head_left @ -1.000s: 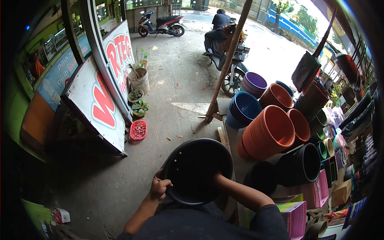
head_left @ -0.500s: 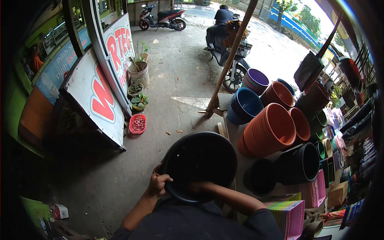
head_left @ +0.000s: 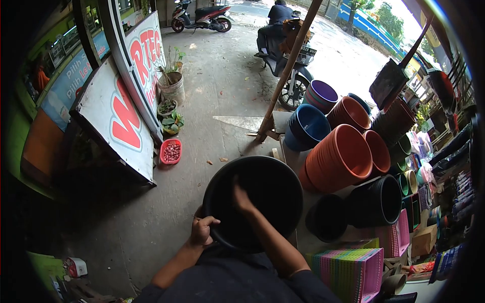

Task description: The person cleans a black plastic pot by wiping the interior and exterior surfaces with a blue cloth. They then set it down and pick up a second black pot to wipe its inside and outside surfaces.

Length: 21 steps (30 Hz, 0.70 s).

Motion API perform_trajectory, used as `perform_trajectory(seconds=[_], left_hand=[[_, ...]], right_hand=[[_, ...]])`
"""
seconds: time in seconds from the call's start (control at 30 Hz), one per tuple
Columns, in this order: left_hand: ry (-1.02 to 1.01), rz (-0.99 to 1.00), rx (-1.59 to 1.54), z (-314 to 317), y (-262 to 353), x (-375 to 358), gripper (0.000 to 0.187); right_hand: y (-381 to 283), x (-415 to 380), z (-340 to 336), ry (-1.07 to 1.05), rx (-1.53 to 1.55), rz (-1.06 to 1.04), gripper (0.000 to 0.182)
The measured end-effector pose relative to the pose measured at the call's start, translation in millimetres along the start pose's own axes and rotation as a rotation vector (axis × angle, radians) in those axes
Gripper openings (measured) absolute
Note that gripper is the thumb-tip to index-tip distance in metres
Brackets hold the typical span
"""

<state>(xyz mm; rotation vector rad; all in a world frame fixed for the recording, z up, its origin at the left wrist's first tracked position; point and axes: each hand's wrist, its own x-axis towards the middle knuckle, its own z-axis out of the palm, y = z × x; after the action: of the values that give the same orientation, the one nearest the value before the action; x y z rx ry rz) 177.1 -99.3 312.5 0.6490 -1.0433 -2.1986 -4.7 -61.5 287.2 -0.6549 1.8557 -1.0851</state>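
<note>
A wide black plastic basin (head_left: 278, 197) is tilted in front of me, its round mouth facing up toward me. My left hand (head_left: 203, 231) is closed on the near left rim, thumb over the edge and the other fingers behind the wall. My right hand (head_left: 242, 198) reaches inside the basin, fingers stretched out together over the dark inner surface. It is dim and a little smeared by motion, and nothing shows in it.
To the right, stacks of orange pots (head_left: 348, 156), blue buckets (head_left: 309, 127), black pots (head_left: 376, 202) and pink baskets (head_left: 366, 278) stand close together. A wooden pole (head_left: 288, 76) leans ahead. On the left are a signboard (head_left: 118, 118) and a red tub (head_left: 171, 151) of small reddish pieces.
My right hand has moved from the basin's near wall up and left to its middle, its fingers now showing. A small white speck inside is no longer visible. My left hand keeps its hold.
</note>
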Motion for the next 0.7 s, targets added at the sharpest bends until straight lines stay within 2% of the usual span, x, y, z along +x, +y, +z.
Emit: perform_trajectory(seconds=[0.07,0.13,0.2,0.27,0.33,0.4,0.47,0.5,0.57,0.63,0.67,0.7], left_hand=[[0.016,-0.045,-0.071,5,6,4,0.049],[0.093,-0.050,-0.093,9,25,6,0.047],[0.092,-0.058,-0.090,8,45,1,0.048],[0.053,-0.038,-0.082,-1,50,-4,0.048],[0.051,-0.055,-0.066,2,54,-5,0.049],[-0.001,-0.073,0.156,-1,52,-3,0.052],[0.000,-0.066,0.154,23,63,0,0.052],[0.032,-0.037,0.170,26,63,3,0.053],[0.075,0.008,0.178,24,60,7,0.053],[0.059,0.075,0.136,13,57,12,0.056],[0.062,0.078,0.135,12,56,13,0.056],[0.029,0.097,0.128,10,53,12,0.054]], right_hand=[[73,11,45,0.091,-0.180,-0.769,0.055],[3,-40,16,-0.584,-0.362,-0.064,0.048],[4,-44,-9,-0.936,-0.822,0.130,0.048],[28,-37,-41,-1.079,-1.155,-0.163,0.044],[38,-52,-73,-0.365,-1.712,-0.712,0.037],[29,-30,-72,-0.095,-1.581,-0.220,0.040],[5,-15,-105,-0.021,-1.184,-0.699,0.041],[8,-11,-105,-0.028,-1.191,-0.705,0.041],[20,2,-101,-0.081,-1.493,-0.560,0.040],[11,-34,-86,-0.315,-1.791,-0.412,0.039],[62,-19,-78,-0.505,-1.657,-0.321,0.047],[70,-33,-59,-0.429,-1.513,-0.351,0.055]])
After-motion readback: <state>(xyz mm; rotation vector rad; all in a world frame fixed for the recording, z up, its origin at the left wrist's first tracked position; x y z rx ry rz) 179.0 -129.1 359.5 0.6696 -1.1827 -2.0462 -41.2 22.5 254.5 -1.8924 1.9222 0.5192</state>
